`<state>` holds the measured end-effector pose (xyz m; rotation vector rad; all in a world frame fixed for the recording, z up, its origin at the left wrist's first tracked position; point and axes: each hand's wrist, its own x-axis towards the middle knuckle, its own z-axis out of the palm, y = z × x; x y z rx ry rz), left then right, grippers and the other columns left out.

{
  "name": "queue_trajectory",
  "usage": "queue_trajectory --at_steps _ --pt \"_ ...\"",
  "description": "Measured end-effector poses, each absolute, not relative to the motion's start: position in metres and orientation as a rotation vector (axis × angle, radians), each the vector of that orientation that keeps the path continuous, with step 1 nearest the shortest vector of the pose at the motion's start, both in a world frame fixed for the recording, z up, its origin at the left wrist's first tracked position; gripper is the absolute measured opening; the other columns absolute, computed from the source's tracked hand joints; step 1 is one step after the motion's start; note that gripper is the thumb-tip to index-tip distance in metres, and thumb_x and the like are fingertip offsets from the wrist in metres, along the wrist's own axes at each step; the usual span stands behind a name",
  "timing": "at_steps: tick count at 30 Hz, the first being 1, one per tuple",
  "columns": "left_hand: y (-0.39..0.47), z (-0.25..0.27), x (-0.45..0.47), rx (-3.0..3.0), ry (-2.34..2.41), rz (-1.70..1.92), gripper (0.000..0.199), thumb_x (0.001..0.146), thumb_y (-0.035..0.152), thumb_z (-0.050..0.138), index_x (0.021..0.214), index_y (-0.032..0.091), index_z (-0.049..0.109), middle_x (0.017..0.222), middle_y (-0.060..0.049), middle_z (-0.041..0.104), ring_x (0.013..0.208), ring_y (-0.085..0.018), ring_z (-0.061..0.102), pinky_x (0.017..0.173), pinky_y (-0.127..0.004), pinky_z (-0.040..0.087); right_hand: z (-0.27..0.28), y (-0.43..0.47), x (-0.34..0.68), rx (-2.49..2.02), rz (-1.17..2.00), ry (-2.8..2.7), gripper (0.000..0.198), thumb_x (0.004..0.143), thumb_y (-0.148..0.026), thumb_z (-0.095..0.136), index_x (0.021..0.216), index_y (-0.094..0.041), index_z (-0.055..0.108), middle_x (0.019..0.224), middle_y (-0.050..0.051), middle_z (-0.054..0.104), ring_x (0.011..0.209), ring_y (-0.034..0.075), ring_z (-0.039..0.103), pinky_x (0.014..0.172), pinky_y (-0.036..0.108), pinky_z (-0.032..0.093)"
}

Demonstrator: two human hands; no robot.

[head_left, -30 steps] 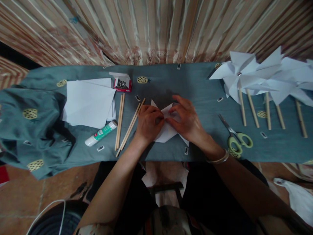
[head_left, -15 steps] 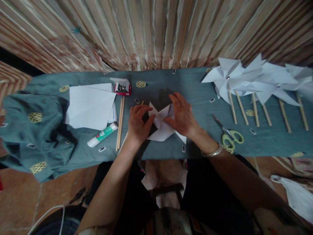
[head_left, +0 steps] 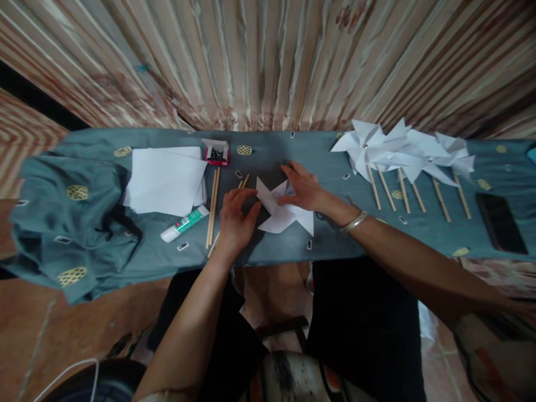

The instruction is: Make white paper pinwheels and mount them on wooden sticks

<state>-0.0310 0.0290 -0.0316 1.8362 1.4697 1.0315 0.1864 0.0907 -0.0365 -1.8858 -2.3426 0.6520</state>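
Note:
A folded white paper pinwheel (head_left: 278, 218) without a stick lies flat on the cloth between my hands. My left hand (head_left: 238, 220) is beside its left edge, with thumb and forefinger apart and the fingertips close to the left blade. Over the upper right blade rests my right hand (head_left: 304, 187), its fingers stretched out and the thumb lying on the paper near the centre. Neither hand is closed on the paper. Behind my left hand, a few thin wooden sticks (head_left: 213, 209) lie on the cloth, some partly hidden.
Left stand a stack of white paper (head_left: 165, 178), a glue stick (head_left: 184, 224) and an open red box (head_left: 218, 153) of small dark metal pieces. Right are several finished pinwheels (head_left: 364, 146) on sticks and a phone (head_left: 501, 223). My right forearm mostly hides the scissors (head_left: 352, 201).
The view has shifted to the right, bringing the phone in. My left thumb has drawn back from the pinwheel's middle to its edge. My right forearm now covers most of the scissors.

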Motion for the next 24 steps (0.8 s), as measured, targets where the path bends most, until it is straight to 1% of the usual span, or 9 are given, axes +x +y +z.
queue_trajectory --at_steps 7,11,15,17,19,21,24 --pt "0.02 -0.028 -0.033 1.841 1.456 1.021 0.022 0.085 0.022 0.06 0.105 0.018 0.069 0.112 -0.008 0.068 0.111 -0.025 0.06 0.099 -0.043 0.047 -0.033 0.099 0.189 -1.839 0.657 -2.45 0.103 0.07 -0.048 0.08 0.155 -0.018 0.029 0.163 0.024 0.021 0.151 0.042 0.018 0.115 0.064 0.026" --pt "0.015 -0.024 -0.031 1.82 1.459 1.027 0.023 0.084 0.021 0.06 0.105 0.018 0.069 0.112 -0.008 0.068 0.11 -0.025 0.06 0.098 -0.043 0.047 -0.034 0.1 0.19 -1.84 0.631 -2.466 0.103 0.07 -0.05 0.08 0.155 -0.018 0.03 0.162 0.024 0.023 0.151 0.041 0.019 0.116 0.062 0.026" --pt "0.007 -0.023 -0.028 1.794 1.457 1.057 0.024 0.083 0.019 0.061 0.105 0.017 0.069 0.111 -0.008 0.068 0.109 -0.025 0.06 0.098 -0.043 0.047 -0.031 0.098 0.186 -1.854 0.638 -2.448 0.098 0.071 -0.047 0.08 0.153 -0.018 0.034 0.161 0.023 0.026 0.15 0.04 0.021 0.116 0.058 0.029" --pt "0.003 -0.024 -0.027 1.781 1.45 1.078 0.024 0.083 0.019 0.061 0.105 0.018 0.07 0.112 -0.008 0.068 0.109 -0.025 0.06 0.096 -0.042 0.048 -0.03 0.096 0.184 -1.852 0.626 -2.429 0.092 0.071 -0.043 0.08 0.149 -0.017 0.039 0.159 0.022 0.03 0.149 0.038 0.025 0.116 0.055 0.031" --pt "0.0 -0.025 -0.028 1.774 1.456 1.086 0.024 0.082 0.02 0.062 0.105 0.019 0.07 0.112 -0.008 0.068 0.108 -0.024 0.06 0.094 -0.041 0.049 -0.028 0.095 0.183 -1.807 0.594 -2.435 0.08 0.072 -0.039 0.079 0.142 -0.016 0.047 0.153 0.021 0.04 0.144 0.036 0.035 0.113 0.051 0.036" --pt "0.001 -0.026 -0.031 1.773 1.463 1.083 0.026 0.082 0.021 0.062 0.107 0.019 0.069 0.112 -0.008 0.068 0.105 -0.024 0.061 0.092 -0.041 0.05 -0.026 0.094 0.181 -1.737 0.542 -2.483 0.065 0.073 -0.037 0.078 0.13 -0.015 0.057 0.141 0.018 0.052 0.134 0.034 0.047 0.106 0.048 0.042" --pt "0.006 -0.027 -0.036 1.762 1.472 1.081 0.029 0.081 0.022 0.062 0.109 0.017 0.069 0.113 -0.01 0.068 0.102 -0.024 0.062 0.092 -0.042 0.051 -0.022 0.096 0.178 -1.681 0.481 -2.562 0.046 0.072 -0.035 0.078 0.111 -0.015 0.065 0.122 0.014 0.063 0.118 0.032 0.057 0.097 0.044 0.047"
